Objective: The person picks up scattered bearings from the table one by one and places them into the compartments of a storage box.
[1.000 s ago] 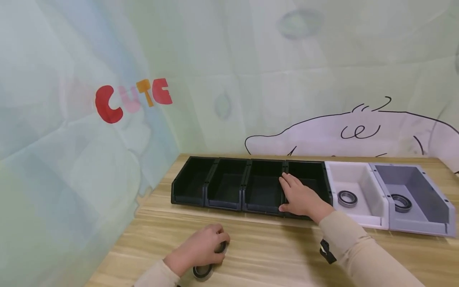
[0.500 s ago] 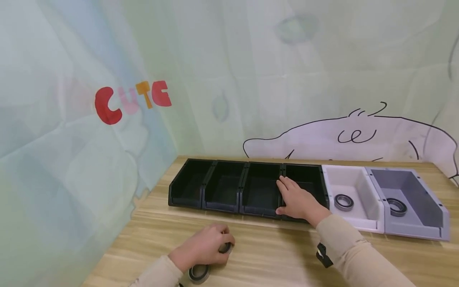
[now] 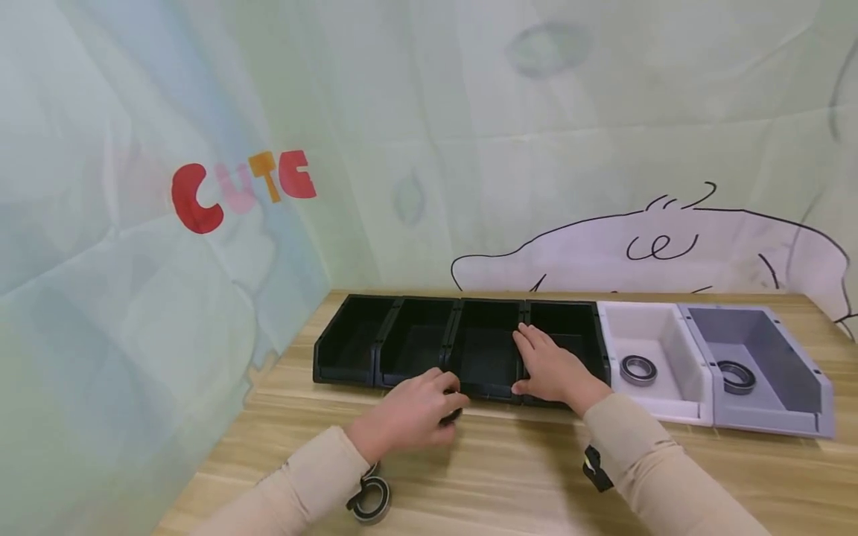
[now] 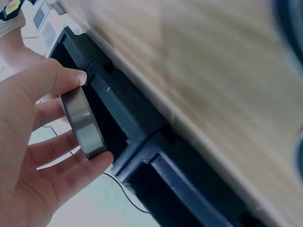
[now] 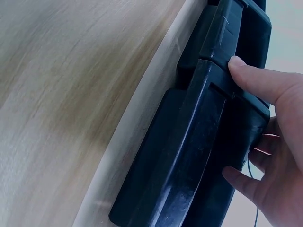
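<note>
My left hand (image 3: 418,413) pinches a ball bearing (image 4: 84,120) between thumb and fingers, just in front of the black bins. In the left wrist view the bearing stands on edge, its steel outer ring showing, close to the front lip of a black bin (image 4: 125,101). My right hand (image 3: 553,368) rests at the divider between the two rightmost black bins. Its thumb (image 5: 251,75) touches the front corner there, and the other fingers reach along the walls. Two more bearings lie on the table by the left sleeve: one ring (image 3: 371,500) in plain sight, another partly hidden.
Right of the black bins stand a white bin (image 3: 700,372) and a grey bin (image 3: 780,424), with a bearing (image 3: 638,370) in the white one and a bearing (image 3: 737,377) in the grey one. A printed cloth (image 3: 402,112) hangs behind the wooden table (image 3: 523,491).
My left hand has carried the bearing forward and to the right, from the table's front area up to the bins' front lips. My right hand has stayed at the divider.
</note>
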Demonstrator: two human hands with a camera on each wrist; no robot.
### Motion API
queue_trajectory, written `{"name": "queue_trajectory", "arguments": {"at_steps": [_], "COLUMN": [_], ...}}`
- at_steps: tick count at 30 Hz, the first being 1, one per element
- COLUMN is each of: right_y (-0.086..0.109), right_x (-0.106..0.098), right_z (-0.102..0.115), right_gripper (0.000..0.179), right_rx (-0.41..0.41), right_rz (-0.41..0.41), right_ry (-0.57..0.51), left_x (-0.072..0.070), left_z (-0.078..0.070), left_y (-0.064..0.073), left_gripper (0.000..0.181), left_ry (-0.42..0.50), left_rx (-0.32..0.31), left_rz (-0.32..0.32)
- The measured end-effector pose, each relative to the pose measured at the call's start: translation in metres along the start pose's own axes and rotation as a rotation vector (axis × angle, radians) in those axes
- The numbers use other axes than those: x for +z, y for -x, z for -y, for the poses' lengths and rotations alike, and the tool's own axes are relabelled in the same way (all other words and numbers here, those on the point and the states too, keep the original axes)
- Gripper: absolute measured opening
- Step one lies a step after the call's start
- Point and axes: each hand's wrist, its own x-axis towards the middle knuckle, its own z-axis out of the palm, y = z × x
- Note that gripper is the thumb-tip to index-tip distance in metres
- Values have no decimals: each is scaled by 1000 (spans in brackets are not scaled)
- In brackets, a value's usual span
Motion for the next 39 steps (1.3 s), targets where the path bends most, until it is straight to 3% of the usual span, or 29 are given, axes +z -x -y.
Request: {"name": "queue_trajectory", "arguments": {"at_steps": [8, 14, 25, 31, 35, 39], "right_y": [-1, -1, 0, -1, -2, -2], "right_x": [2, 1, 1, 2, 5, 5], "right_z": [0, -3, -1, -3, -3, -3], "right_gripper": [87, 86, 86, 85, 85, 86], "right_rx": [13, 21, 9, 12, -9, -8], "right_rz": [-2, -7, 4, -14, -14, -18], "right_ry": [-9, -21, -37, -18, -1, -2], "left_x": [-10, -7, 34, 51, 61, 69], "left_z": [1, 7, 16, 18, 21, 22], "left_y": [-35, -70, -121, -138, -141, -142], "left_gripper": [30, 35, 42, 47, 48, 48], "left_ry": [-44, 23, 148, 125, 125, 152], "left_rx": [-15, -116, -349, -368, -400, -388], "left_rz": [98, 163, 298, 336, 373, 401]}}
